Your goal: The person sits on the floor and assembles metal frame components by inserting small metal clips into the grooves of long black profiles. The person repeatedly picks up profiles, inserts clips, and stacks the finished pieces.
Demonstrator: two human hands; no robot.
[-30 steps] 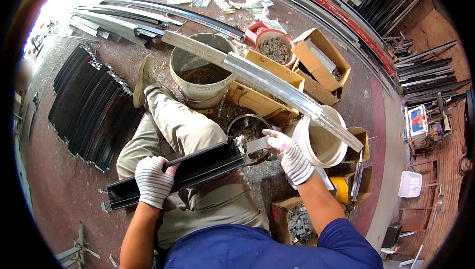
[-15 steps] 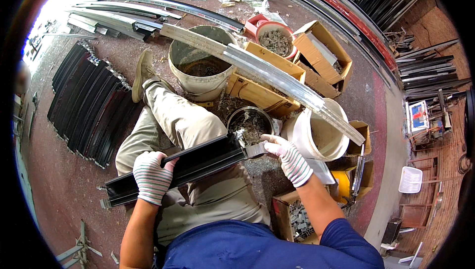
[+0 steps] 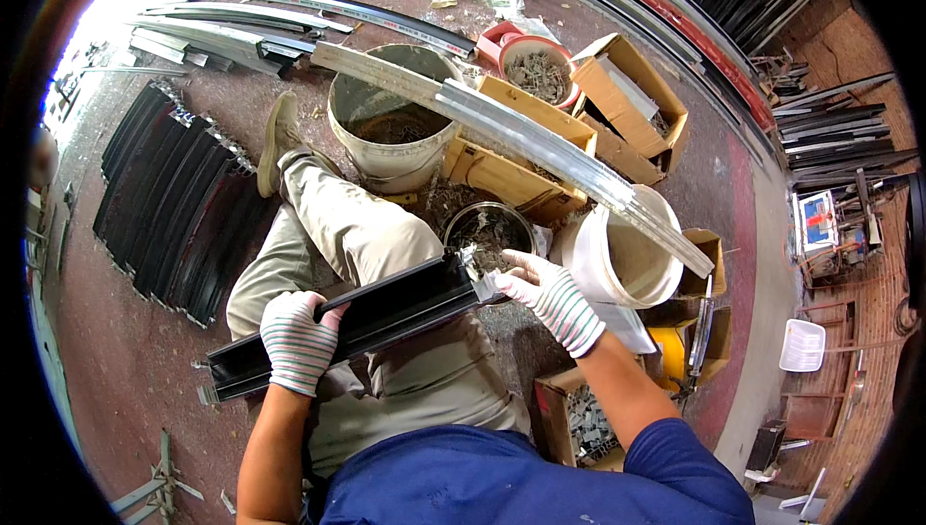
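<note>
A black channel-shaped metal profile (image 3: 397, 315) lies slantwise across my lap. Around its left part, my left hand (image 3: 297, 340), in a striped knit glove, is closed, with the thumb over the upper edge. At the right end my right hand (image 3: 552, 297), gloved alike, pinches a small silvery metal bracket (image 3: 485, 287) against the profile's end. My fingers cover part of the bracket. Another small silvery piece (image 3: 469, 259) shows at the upper corner of that end, and a further metal bit (image 3: 207, 394) sticks out at the left end.
Black profiles (image 3: 174, 207) lie side by side on the floor at left. Ahead stand a large bucket (image 3: 395, 163), a round tin of scraps (image 3: 489, 231) and wooden boxes (image 3: 511, 182). A long metal bar (image 3: 540, 153) spans the containers. A carton of metal brackets (image 3: 590, 424) sits right.
My right hand has moved slightly left toward the profile's end. Less of the bracket now shows between the fingers and the profile. My left hand keeps its hold.
</note>
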